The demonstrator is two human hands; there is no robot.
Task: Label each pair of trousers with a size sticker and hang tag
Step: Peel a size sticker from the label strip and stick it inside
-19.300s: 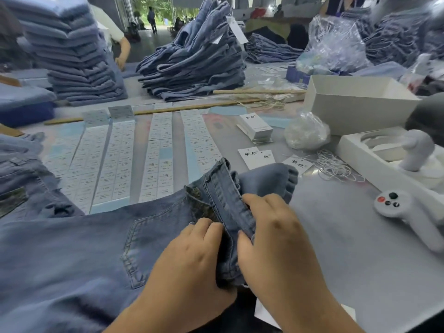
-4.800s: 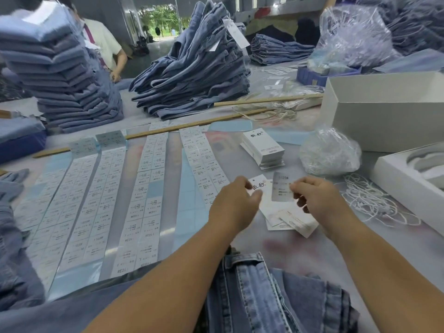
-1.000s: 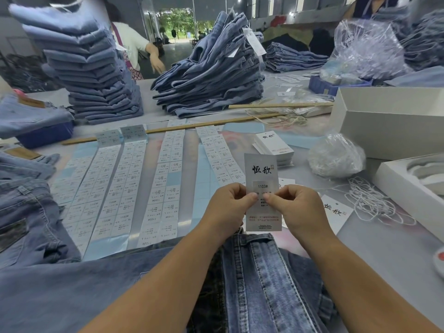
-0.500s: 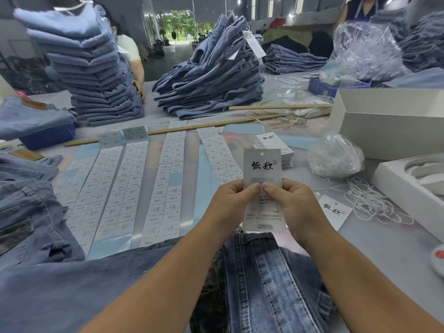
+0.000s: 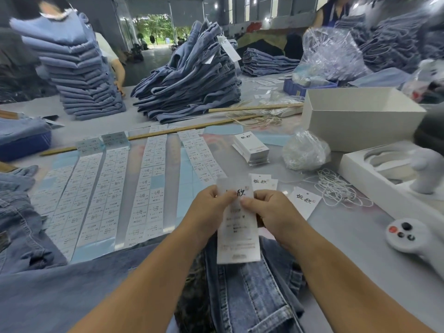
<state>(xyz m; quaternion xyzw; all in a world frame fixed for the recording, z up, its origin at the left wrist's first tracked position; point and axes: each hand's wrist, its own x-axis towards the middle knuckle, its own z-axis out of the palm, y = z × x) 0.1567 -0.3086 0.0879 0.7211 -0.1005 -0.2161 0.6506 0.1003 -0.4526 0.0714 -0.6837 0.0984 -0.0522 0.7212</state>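
Both forearms reach forward and converge at the tag (image 5: 237, 227). The left hand (image 5: 211, 207) pinches its left edge, the right hand (image 5: 266, 210) its right edge, thumbs nearly meeting on its face.

Two hands, left (image 5: 211, 207) and right (image 5: 269, 210), held one hang tag (image 5: 237, 231). Two loose tags (image 5: 304, 202) (image 5: 263, 182) lay on the counter (image 5: 348, 236), beside one tag stack (image 5: 252, 146). Four sticker strips (image 5: 105, 188) lay flat. Two wooden sticks (image 5: 168, 133) (image 5: 254, 107), two white boxes (image 5: 355, 118) (image 5: 374, 179) and one controller (image 5: 413, 239) were there too.
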